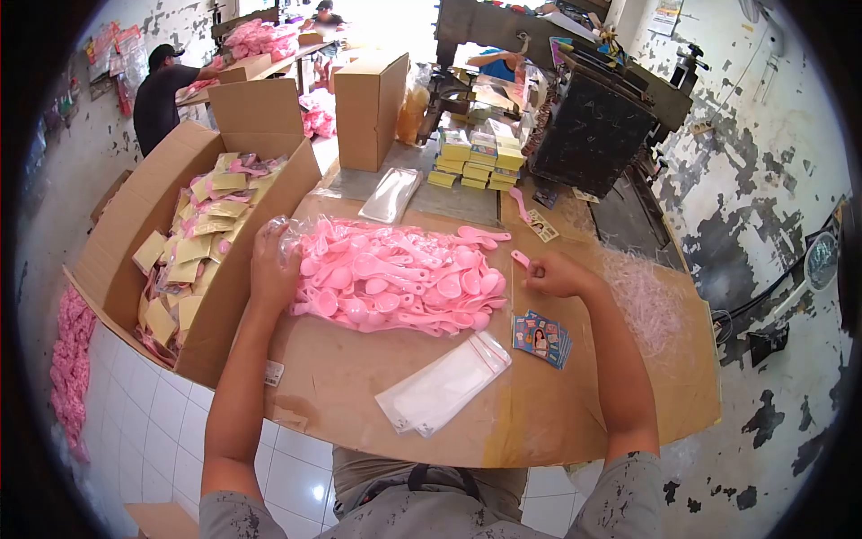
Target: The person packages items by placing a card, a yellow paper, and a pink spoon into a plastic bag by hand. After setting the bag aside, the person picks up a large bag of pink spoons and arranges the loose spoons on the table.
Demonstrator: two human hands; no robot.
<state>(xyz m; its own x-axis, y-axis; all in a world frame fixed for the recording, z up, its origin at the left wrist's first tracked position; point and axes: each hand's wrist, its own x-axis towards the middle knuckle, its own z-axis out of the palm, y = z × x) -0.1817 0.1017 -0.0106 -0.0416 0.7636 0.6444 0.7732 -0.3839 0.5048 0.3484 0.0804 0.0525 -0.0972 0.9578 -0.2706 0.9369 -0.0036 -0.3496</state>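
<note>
A clear plastic bag full of pink spoons (395,274) lies on the cardboard-covered table (323,386). My left hand (274,260) grips the bag's gathered left end. To the right of the bag, my right hand (552,273) is closed on a pink spoon (520,258), whose handle end sticks out past the fingers. Just below that hand sits a fanned stack of blue printed cards (541,340). Flat clear plastic sleeves (444,382) lie near the front of the table. Another loose pink spoon (519,204) and a yellowish card (541,225) lie farther back.
At left stands an open carton (121,216) holding many packed pieces. Behind are more sleeves (391,195), an upright box (364,112), stacked yellow card bundles (476,157) and a black machine (593,112). Shredded plastic (642,301) lies right. Several people are in the background.
</note>
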